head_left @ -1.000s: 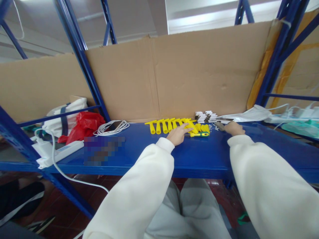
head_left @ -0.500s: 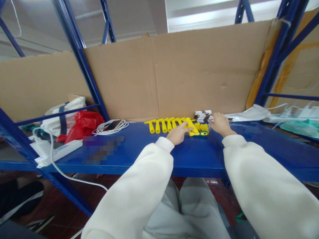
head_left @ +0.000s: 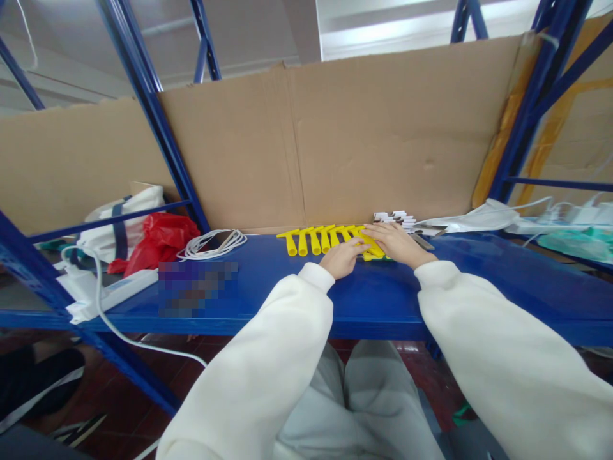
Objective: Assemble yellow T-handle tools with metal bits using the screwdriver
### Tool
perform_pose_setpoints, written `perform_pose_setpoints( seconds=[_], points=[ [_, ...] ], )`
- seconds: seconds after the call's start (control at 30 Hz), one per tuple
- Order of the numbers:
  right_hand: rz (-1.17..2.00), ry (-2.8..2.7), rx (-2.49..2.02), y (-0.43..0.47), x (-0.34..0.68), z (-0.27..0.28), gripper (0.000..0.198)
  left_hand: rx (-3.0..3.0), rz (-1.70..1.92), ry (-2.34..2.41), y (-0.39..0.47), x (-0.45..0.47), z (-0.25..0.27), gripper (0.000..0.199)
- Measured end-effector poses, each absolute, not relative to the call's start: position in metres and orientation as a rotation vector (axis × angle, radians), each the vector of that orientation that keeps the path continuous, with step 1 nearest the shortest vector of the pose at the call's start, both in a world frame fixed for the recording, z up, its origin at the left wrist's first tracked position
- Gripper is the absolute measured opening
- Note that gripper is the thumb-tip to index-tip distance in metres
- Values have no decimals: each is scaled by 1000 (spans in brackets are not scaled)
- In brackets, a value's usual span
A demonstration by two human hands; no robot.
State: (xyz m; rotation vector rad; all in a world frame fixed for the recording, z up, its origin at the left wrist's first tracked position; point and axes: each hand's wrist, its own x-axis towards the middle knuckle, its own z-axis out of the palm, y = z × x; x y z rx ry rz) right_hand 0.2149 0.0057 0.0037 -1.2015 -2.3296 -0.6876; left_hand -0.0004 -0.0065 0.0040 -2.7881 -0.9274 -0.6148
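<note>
Two hands meet at one slanting yellow piece [head_left: 376,246] on the blue desk [head_left: 268,281]: the left hand [head_left: 341,258] beside it, the right hand [head_left: 398,244] partly over it. Their fingers are extended; whether either pinches the piece cannot be told. The step seems to be two-handed work on it, and the next move probably calls for a steady left hand. Left of both hands sits a yellow row [head_left: 302,244]; beyond the right, white pieces [head_left: 390,219].

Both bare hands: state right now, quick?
Left hand: fingers at the yellow plastic tube-handled piece; whether closed on it cannot be told.
Right hand: fingers over the same piece; grip hidden, cannot be told.
</note>
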Motion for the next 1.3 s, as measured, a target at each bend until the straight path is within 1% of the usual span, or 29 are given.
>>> perform_pose_setpoints(
  seconds=[0.33, 0.6, 0.7, 0.8, 0.83, 0.9, 0.97, 1.1, 1.3],
  points=[
    [-687, -2367, -1110, 12, 220, 1, 45, -2803, -646, -846, 2, 0, -1, 51],
    [-584, -2348, -1094, 19, 220, -2, 44, -2790, -652, -792, 8, -1, -5, 57],
    [-432, -2236, -1149, 22, 222, -1, 41, -2784, -635, -832, 5, -1, -3, 58],
    [-134, -1900, -1272, 24, 225, -1, 35, -2782, -597, -890, 2, -1, 0, 57],
    [5, -1761, -1315, 25, 225, -1, 38, -2783, -584, -905, 0, -2, 0, 57],
    [297, -1468, -1398, 23, 225, 0, 48, -2785, -566, -921, -1, -2, 2, 57],
    [500, -1253, -1456, 21, 225, 0, 55, -2787, -559, -922, -3, -2, 3, 58],
    [595, -1080, -1521, 17, 224, 0, 57, -2789, -542, -935, -4, -2, 4, 58],
    [573, -1030, -1644, 19, 227, -3, 61, -2786, -564, -923, -2, -2, 2, 58]
  ],
)
